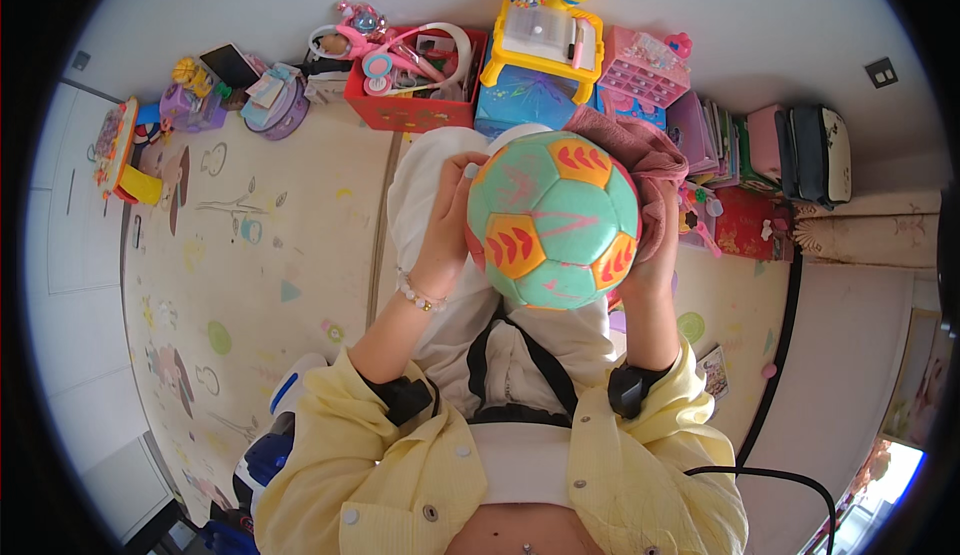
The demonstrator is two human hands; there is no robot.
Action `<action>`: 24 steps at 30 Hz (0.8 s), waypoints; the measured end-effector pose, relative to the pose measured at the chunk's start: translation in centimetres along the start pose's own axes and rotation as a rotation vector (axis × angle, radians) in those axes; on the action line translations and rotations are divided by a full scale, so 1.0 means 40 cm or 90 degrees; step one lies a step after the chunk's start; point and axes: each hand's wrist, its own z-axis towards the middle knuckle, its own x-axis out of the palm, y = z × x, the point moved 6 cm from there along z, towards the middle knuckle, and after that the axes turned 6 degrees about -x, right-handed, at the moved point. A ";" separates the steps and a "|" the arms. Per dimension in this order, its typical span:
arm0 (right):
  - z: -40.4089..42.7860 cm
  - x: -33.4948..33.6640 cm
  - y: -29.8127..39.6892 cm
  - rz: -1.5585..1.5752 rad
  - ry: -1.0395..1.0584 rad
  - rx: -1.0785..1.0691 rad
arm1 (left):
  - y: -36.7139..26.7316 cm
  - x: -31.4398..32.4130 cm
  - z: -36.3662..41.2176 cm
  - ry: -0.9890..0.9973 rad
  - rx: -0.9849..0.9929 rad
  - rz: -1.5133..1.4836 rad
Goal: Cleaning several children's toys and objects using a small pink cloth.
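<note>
A small green soccer ball (553, 221) with orange panels and red chevrons is held up above my lap between both hands. Scuffs and pinkish smears mark its green panels. My left hand (455, 198) grips its left side, the thumb against the surface and the other fingers partly hidden. On the other side, my right hand (656, 247) supports the ball through a dusty-pink cloth (651, 151). Most of that hand's fingers are hidden by cloth and ball. The cloth hangs bunched over the ball's upper right edge.
Along the wall stand a red bin (412, 113) of toys, a yellow-framed drawing board (547, 37) on a blue box (525, 101), a pink drawer box (645, 67) and upright books (720, 138). A black cable (787, 474) runs at the lower right. A patterned play mat (292, 255) covers the floor.
</note>
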 end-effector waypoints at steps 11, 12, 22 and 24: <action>-0.019 -0.063 0.033 -0.600 -0.013 -0.312 | -0.139 0.015 -0.107 -0.016 0.177 0.271; -0.017 -0.047 0.032 -0.510 -0.015 -0.282 | -0.131 0.013 -0.104 -0.051 0.152 0.242; -0.061 0.070 0.022 -0.416 0.121 -0.293 | -0.136 0.071 -0.107 0.131 0.224 0.137; -0.052 0.116 0.031 -0.280 0.244 -0.263 | -0.132 0.062 -0.092 0.170 0.187 0.189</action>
